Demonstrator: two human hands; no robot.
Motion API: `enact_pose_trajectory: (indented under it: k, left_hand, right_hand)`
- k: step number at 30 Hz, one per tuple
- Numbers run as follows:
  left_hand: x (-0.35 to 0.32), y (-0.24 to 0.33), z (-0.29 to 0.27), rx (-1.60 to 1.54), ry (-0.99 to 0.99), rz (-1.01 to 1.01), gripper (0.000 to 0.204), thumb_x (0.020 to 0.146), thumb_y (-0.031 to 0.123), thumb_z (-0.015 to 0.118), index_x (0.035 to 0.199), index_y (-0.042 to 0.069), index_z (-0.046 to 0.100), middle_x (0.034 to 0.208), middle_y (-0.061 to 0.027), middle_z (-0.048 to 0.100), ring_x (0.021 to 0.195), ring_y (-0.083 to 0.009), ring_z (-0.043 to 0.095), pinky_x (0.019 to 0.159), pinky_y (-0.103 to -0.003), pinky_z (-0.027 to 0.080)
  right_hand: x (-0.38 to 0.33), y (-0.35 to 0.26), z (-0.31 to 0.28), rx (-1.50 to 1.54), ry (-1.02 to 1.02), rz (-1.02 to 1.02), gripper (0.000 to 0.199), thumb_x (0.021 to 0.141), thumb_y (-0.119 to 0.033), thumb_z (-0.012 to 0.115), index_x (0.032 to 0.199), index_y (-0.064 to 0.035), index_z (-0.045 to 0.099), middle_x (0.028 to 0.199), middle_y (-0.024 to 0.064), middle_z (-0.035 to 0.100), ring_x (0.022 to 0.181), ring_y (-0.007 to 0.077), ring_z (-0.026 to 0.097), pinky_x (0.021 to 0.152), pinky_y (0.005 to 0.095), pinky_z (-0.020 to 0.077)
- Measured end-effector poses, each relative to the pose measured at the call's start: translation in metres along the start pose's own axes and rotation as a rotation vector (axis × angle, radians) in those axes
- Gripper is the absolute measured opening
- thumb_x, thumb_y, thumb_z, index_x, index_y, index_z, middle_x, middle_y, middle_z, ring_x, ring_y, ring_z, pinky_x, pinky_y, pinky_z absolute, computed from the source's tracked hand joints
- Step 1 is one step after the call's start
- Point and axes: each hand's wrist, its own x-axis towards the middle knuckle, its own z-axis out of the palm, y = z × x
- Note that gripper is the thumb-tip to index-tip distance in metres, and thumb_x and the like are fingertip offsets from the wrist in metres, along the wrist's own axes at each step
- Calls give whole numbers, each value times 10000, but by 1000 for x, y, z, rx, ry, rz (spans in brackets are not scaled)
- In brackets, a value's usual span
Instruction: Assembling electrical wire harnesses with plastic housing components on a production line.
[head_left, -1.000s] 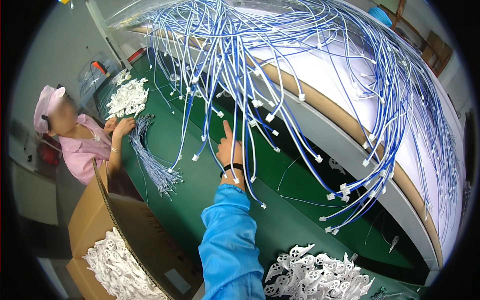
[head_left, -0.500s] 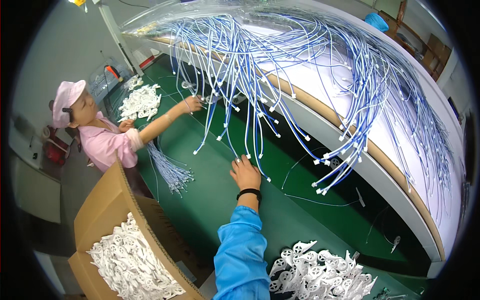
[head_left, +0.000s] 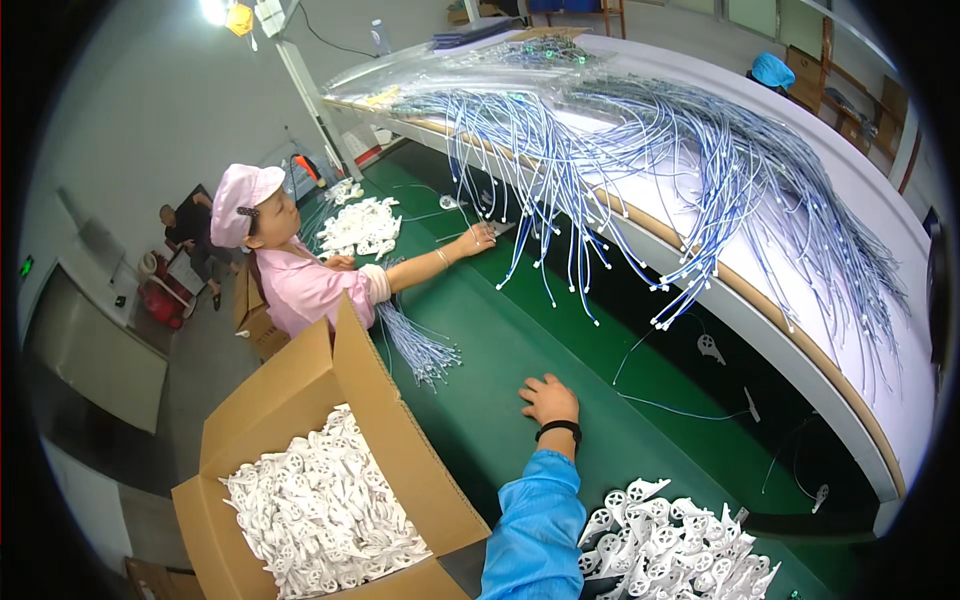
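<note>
My right hand (head_left: 552,402), with a black band at the wrist and a blue sleeve, lies palm down over the green work surface (head_left: 480,400). Its fingers are spread and I see nothing in them. Beyond it, bundles of blue and white wires (head_left: 540,190) with small white connectors hang over the edge of a raised shelf, apart from my fingers. Nearer to me, beside my forearm, lies a heap of white plastic parts (head_left: 665,545) with spoked round ends. My left hand is out of view.
An open cardboard box (head_left: 430,480) full of white parts stands at left. A co-worker in pink reaches a hand (head_left: 477,238) under the hanging wires, beside a white pile (head_left: 360,228) and a wire bundle (head_left: 420,345). The raised shelf (head_left: 690,240) curves across the right.
My right hand has drawn back from the hanging wire ends, where its fingertips were close to a connector. The whole view has shifted, showing more of the room at left.
</note>
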Motion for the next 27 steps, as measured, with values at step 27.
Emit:
enact_pose_trajectory:
  k: [27]
  left_hand:
    - [-54,-2,21,26,-220,85,647,841,347,636,1396,185,344,1461,-273,164,1320,-515,174,922,-678,332]
  right_hand:
    - [-21,-21,60,-137,53,27,292,894,-282,492,1095,-79,551,1181,203,514,1054,407,520,857,485,458]
